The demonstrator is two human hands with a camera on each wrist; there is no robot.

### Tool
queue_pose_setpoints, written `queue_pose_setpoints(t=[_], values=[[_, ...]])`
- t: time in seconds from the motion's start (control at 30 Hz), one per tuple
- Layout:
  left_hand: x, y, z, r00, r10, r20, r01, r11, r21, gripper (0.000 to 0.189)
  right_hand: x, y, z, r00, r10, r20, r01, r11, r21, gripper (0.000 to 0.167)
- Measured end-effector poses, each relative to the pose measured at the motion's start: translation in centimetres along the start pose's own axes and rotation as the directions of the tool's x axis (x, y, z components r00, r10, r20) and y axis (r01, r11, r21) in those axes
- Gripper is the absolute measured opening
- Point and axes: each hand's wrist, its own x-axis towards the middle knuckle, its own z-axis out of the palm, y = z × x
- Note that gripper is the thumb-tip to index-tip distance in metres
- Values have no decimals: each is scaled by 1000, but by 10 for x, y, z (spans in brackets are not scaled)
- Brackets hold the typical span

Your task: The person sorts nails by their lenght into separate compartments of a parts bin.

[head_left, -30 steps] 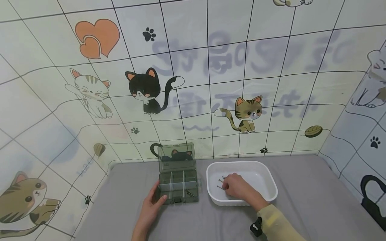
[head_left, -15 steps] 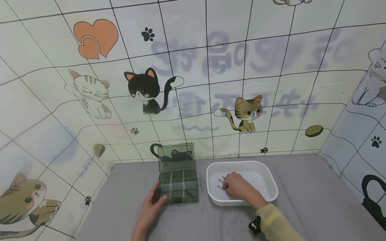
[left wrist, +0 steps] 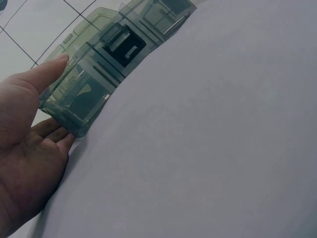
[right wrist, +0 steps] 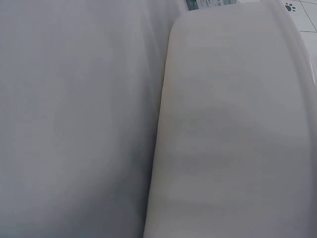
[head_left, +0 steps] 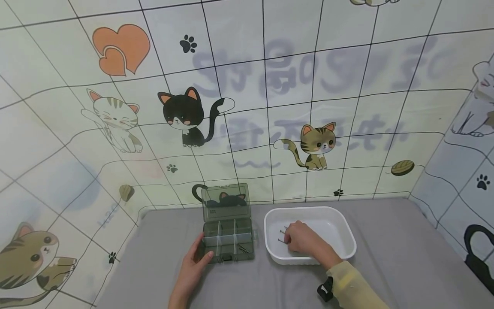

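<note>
Head view. The two hands work apart on the grey-covered worktop. The left hand holds the green organizer box at its near left corner, thumb at the front and fingers along the outer side; I judge that this steadies the case while leaving its compartments uncovered. The lid stands raised before the patterned backdrop, giving access from above. Slim metal fasteners, too small for me to tell as screws or nails, lie in the near right compartment. Loose fasteners lie in the left part of the white tray, set near the box, probably to shorten each reach. The right hand reaches down among these with fingers bent; its fingertips are hidden, so I cannot tell whether anything is pinched.

Left wrist view. I see the thumb laid over the box's wall and the other fingers tucked at its lower edge, a hold clear of the black latch.

Right wrist view. The tray's outer wall rises beside the worktop; the right hand does not show, so I learn nothing of its grasp here.
</note>
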Motion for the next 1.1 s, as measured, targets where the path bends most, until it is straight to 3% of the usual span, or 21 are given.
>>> queue_pose_setpoints(t=[0.37, 1.1], values=[[0, -2, -1, 1000, -3, -6, 3, 1000, 10, 75, -1, -1, 1, 1000, -8, -8, 8, 1000, 29, 18], [1, -2, 0, 1000, 11, -2, -11, 1000, 1, 75, -4, -6, 3, 985, -79, -153, 104, 982, 159, 18]])
